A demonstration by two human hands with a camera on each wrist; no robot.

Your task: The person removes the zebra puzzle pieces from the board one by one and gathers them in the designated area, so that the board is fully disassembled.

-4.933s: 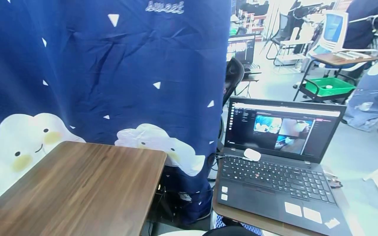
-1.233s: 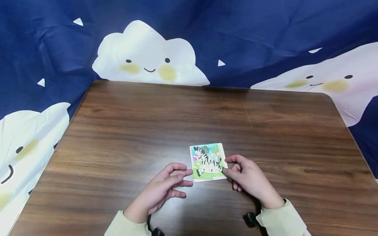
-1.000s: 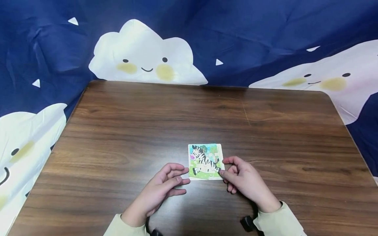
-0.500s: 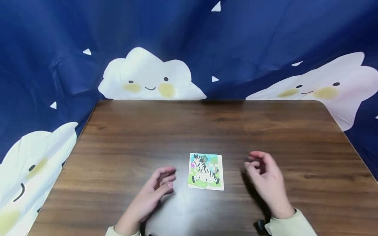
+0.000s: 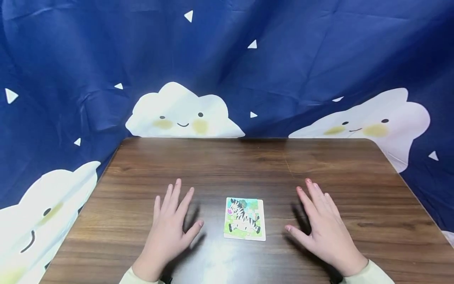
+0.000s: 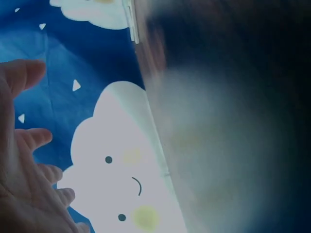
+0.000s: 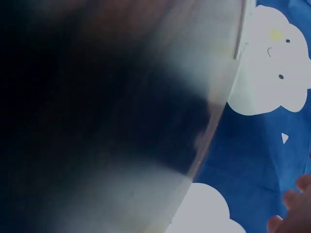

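- A dark brown wooden table (image 5: 248, 165) with a visible grain fills the lower half of the head view; its far corners are rounded, and a pale glare lies on the surface near the bottom centre.
- Behind and to both sides of the table hangs a deep blue curtain (image 5: 283, 59), creased, printed with small white triangles and white smiling clouds with yellow cheeks.
- One cloud (image 5: 182, 112) sits at upper centre just above the table's far edge, another at the right edge, a third in the lower left corner of the frame.
- The zebra puzzle (image 5: 244, 219) lies flat on the table at lower centre, between the two hands and touching neither.
- It is a small, nearly square card with a pale border; the picture shows a black-and-white striped zebra on green grass with light blue above, and faint lines of interlocking pieces cross it. All pieces seem in place.
- The left hand (image 5: 170, 227) lies palm down on the table, left of the puzzle, fingers straight and spread wide, holding nothing.
- The right hand (image 5: 324, 228) lies the same way on the right, fingers straight and closer together, thumb out towards the puzzle, holding nothing.
- Pale green sleeves (image 5: 369, 274) show at the bottom edge.
- Both wrist views are heavily blurred: table edge, blue curtain and clouds, with fingers at the frame's side.
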